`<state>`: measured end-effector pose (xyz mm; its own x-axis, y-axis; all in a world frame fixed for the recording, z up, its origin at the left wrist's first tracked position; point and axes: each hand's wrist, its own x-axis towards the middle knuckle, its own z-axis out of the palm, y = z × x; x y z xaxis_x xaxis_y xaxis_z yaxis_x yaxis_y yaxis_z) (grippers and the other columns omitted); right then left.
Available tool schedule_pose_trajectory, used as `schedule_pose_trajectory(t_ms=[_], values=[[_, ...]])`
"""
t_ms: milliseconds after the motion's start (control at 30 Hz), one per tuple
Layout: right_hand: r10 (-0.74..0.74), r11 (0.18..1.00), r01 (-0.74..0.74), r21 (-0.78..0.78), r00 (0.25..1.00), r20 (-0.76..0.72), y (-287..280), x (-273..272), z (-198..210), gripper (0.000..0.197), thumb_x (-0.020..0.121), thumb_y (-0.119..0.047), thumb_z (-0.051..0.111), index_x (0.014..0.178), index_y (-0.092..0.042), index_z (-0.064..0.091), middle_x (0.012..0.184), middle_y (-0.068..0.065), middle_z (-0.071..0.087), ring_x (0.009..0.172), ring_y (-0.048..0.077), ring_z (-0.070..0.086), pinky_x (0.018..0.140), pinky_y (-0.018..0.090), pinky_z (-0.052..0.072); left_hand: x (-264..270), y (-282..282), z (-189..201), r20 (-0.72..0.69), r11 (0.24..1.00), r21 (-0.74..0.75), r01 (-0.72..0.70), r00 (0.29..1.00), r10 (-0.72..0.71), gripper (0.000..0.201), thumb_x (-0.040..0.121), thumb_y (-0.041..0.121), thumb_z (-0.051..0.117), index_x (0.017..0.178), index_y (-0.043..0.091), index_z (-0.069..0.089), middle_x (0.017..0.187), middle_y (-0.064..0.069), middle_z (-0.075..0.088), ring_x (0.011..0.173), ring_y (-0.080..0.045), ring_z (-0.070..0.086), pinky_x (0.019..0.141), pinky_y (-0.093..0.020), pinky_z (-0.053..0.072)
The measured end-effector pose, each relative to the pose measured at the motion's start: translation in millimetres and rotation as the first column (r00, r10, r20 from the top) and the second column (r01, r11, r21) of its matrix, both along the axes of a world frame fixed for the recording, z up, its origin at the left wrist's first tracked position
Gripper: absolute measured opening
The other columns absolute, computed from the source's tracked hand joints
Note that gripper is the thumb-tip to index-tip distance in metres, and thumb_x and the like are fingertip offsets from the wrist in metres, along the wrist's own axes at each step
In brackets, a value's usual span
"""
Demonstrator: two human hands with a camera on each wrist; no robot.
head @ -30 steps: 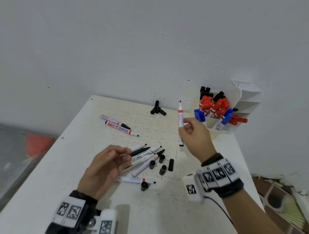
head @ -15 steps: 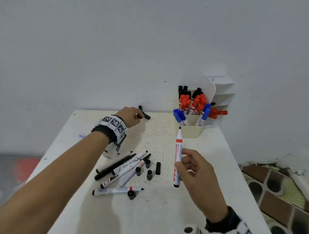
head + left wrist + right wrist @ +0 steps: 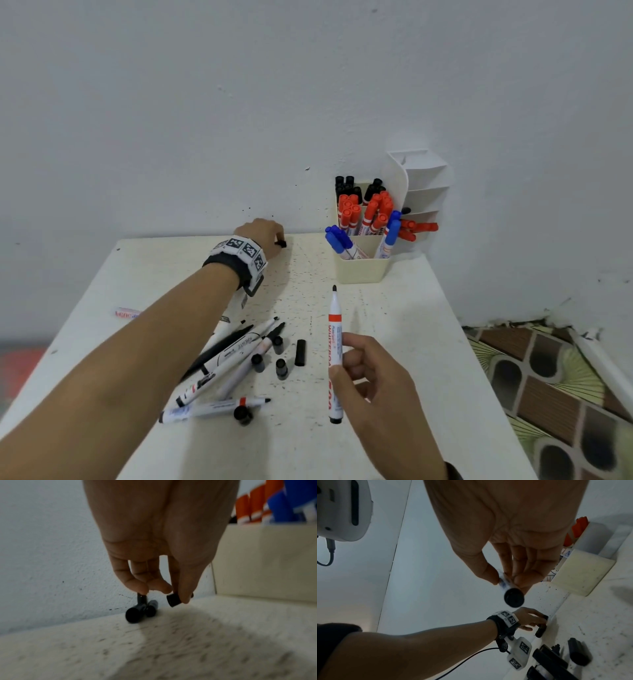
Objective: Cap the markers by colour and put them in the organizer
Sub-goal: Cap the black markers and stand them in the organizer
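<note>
At the table's far edge by the wall, my left hand (image 3: pixel 274 241) pinches a black cap (image 3: pixel 281 244) between thumb and forefinger. In the left wrist view the black cap (image 3: pixel 173 600) hangs just above the table, beside two more black caps (image 3: pixel 137 611) lying there. My right hand (image 3: pixel 346 356) holds an uncapped marker (image 3: pixel 335 349) upright, black tip up, red band below it. Its black butt end (image 3: pixel 514 599) shows in the right wrist view. The cream organizer (image 3: pixel 363 270) stands at the back right with black, red and blue capped markers in it.
Several uncapped markers (image 3: pixel 233 359) and loose black caps (image 3: pixel 281 368) lie in a heap at the table's middle. A red-lettered marker (image 3: pixel 126 313) peeks out from under my left forearm. The wall runs close behind the table; tiled floor lies beyond its right edge.
My left hand left the marker heap, reached to the far edge and pinched a black cap. My right hand drew back toward me with the marker still upright.
</note>
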<state>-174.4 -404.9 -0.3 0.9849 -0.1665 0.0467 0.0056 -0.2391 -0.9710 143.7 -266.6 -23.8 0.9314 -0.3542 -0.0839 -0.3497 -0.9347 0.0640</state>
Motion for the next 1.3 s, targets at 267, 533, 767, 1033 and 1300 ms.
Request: schedule_pose_trajectory(t_ms=[267, 533, 767, 1033, 1300], values=[[0.009, 0.999, -0.008, 0.049, 1.0, -0.017, 16.7, 0.6, -6.6, 0.022, 0.082, -0.029, 0.051, 0.098, -0.043, 0.056, 0.074, 0.006, 0.064, 0.056, 0.008, 0.051, 0.056, 0.026, 0.045, -99.0, 60.2, 51.9, -0.073, 0.707, -0.707, 0.018, 0.993, -0.097, 0.016, 0.09, 0.021, 0.069, 0.106, 0.025, 0.072, 0.103, 0.01, 0.072, 0.091, -0.005, 0.068, 0.082, -0.019, 0.051], [0.086, 0.996, -0.085, -0.017, 0.994, 0.067, 45.3, -1.4, -1.4, 0.017, 0.096, -0.032, 0.05, 0.097, -0.044, 0.062, 0.061, -0.006, 0.053, 0.048, 0.006, 0.039, 0.048, 0.021, 0.034, -218.2, 80.9, 55.0, -0.233, 0.141, -0.967, -0.214, 0.962, -0.143, 0.034, 0.073, 0.005, 0.077, 0.105, 0.002, 0.065, 0.099, -0.015, 0.074, 0.092, -0.033, 0.069, 0.088, -0.032, 0.057], [0.089, 0.989, -0.082, -0.121, 0.994, 0.06, 48.7, -11.6, 1.8, 0.026, 0.083, -0.052, 0.046, 0.102, -0.044, 0.062, 0.067, 0.003, 0.051, 0.058, 0.021, 0.051, 0.051, 0.028, 0.04, -238.7, 84.7, 54.2, -0.197, -0.026, -0.979, -0.2, 0.976, -0.091, 0.029, 0.076, 0.006, 0.071, 0.104, 0.002, 0.068, 0.097, -0.013, 0.075, 0.092, -0.025, 0.072, 0.082, -0.024, 0.056], [0.07, 0.995, -0.064, -0.075, 0.993, 0.092, 52.6, -16.3, 3.6, 0.023, 0.09, -0.046, 0.049, 0.107, -0.041, 0.064, 0.062, -0.001, 0.051, 0.051, 0.008, 0.043, 0.047, 0.022, 0.035, -255.0, 61.6, 48.8, -0.152, 0.006, -0.988, -0.151, 0.986, -0.065, 0.02, 0.081, 0.018, 0.068, 0.095, 0.004, 0.072, 0.089, -0.007, 0.076, 0.085, -0.021, 0.072, 0.077, -0.023, 0.056], [0.062, 0.996, -0.049, -0.078, 0.983, 0.175, 61.2, -14.7, 2.9, 0.02, 0.094, -0.04, 0.05, 0.104, -0.05, 0.063, 0.058, -0.01, 0.048, 0.051, 0.008, 0.041, 0.046, 0.024, 0.036, -256.3, 61.6, 47.1, -0.053, 0.051, -0.997, -0.051, 0.998, -0.034, 0.023, 0.086, 0.026, 0.068, 0.087, 0.002, 0.066, 0.086, -0.01, 0.073, 0.082, -0.037, 0.068, 0.079, -0.047, 0.056]])
